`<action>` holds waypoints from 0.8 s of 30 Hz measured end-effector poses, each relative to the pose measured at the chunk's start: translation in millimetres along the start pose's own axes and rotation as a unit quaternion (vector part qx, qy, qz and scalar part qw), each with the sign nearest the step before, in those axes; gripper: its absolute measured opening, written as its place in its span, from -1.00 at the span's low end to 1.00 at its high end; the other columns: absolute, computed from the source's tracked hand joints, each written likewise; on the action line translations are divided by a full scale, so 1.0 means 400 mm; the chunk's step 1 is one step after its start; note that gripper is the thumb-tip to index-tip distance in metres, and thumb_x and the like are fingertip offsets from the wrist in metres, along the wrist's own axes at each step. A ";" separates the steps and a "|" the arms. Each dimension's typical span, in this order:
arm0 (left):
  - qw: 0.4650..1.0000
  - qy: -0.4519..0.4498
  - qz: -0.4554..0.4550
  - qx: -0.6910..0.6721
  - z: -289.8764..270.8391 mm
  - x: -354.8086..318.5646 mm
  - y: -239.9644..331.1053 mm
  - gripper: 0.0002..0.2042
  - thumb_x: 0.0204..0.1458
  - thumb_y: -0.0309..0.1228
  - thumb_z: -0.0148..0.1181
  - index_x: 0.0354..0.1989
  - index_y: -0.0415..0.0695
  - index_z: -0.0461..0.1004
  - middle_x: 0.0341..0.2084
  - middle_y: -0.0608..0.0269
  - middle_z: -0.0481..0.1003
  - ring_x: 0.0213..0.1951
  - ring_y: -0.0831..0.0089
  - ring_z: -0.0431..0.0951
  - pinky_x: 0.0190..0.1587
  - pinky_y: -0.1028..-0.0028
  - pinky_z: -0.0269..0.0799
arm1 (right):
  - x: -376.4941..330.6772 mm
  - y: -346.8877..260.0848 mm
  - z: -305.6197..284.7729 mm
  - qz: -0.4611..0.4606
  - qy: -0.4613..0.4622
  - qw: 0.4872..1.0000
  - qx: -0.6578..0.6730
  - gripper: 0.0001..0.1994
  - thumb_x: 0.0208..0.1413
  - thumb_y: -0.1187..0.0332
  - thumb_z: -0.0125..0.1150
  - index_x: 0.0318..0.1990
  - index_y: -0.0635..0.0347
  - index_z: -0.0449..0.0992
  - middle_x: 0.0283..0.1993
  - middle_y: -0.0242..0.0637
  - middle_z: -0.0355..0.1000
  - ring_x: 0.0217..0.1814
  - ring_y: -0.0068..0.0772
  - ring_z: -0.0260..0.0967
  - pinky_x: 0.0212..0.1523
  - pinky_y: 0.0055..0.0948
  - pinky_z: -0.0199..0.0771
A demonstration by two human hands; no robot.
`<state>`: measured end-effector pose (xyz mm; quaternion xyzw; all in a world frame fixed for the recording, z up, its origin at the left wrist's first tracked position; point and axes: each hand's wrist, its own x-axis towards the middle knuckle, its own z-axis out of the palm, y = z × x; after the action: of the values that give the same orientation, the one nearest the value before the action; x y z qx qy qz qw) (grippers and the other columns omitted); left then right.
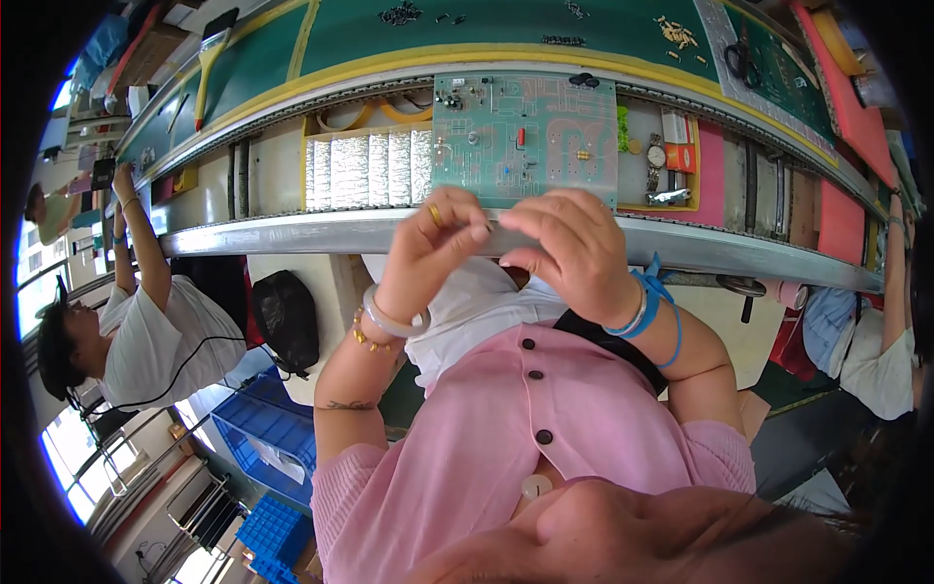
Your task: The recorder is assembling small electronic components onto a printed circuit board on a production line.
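My left hand (433, 243), with a gold ring and a pale bangle on the wrist, and my right hand (574, 248), with a blue wristband, meet fingertip to fingertip at the near rail of the conveyor (292, 232). Both hands have their fingers pinched shut. I see nothing between them; anything tiny there is hidden. Just beyond the fingertips a green circuit board (525, 136) with a few small parts on it lies on the line. To its left lies a ribbed silver heat sink (370, 167).
Beyond the line, a green mat (506, 24) carries small loose parts, a brush (209, 58) and scissors (744, 58). A watch (657, 156) and a red box (681, 156) lie right of the board. Co-workers sit at left (146, 331) and right (876, 350). A black bag (287, 316) and blue crates (263, 438) stand lower left.
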<state>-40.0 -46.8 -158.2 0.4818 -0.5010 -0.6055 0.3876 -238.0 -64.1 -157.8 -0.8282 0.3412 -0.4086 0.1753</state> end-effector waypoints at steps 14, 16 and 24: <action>0.831 0.097 0.182 0.516 -0.052 0.105 -0.011 -0.90 -0.18 -0.50 0.26 -0.43 -0.13 0.53 -0.36 0.20 0.36 -0.25 0.17 0.33 -0.18 0.30 0.27 | -0.072 0.074 -0.021 0.057 -0.082 0.989 -0.110 -0.62 -0.15 0.36 0.31 -0.12 0.19 0.42 0.01 -0.27 0.43 0.21 -0.19 0.21 0.11 -0.19 0.24; 0.819 0.095 0.195 0.531 -0.044 0.104 -0.005 -0.90 -0.18 -0.50 0.25 -0.44 -0.13 0.52 -0.36 0.21 0.36 -0.25 0.17 0.33 -0.19 0.30 0.29 | -0.077 0.076 -0.020 0.056 -0.085 0.988 -0.113 -0.62 -0.15 0.35 0.30 -0.11 0.18 0.41 0.00 -0.28 0.42 0.22 -0.20 0.19 0.14 -0.21 0.21; 0.772 0.077 0.228 0.588 -0.042 0.102 -0.005 -0.88 -0.22 -0.48 0.27 -0.45 -0.10 0.52 -0.36 0.26 0.36 -0.27 0.21 0.35 -0.23 0.33 0.33 | -0.079 0.074 -0.018 0.053 -0.088 0.988 -0.115 -0.64 -0.12 0.37 0.26 -0.11 0.16 0.38 0.01 -0.29 0.40 0.20 -0.24 0.20 0.18 -0.23 0.17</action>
<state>-33.3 -89.1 -168.7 0.5322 -0.8230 -0.0474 0.1930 -270.0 -62.8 -187.9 -0.8562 0.4126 -0.2825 0.1300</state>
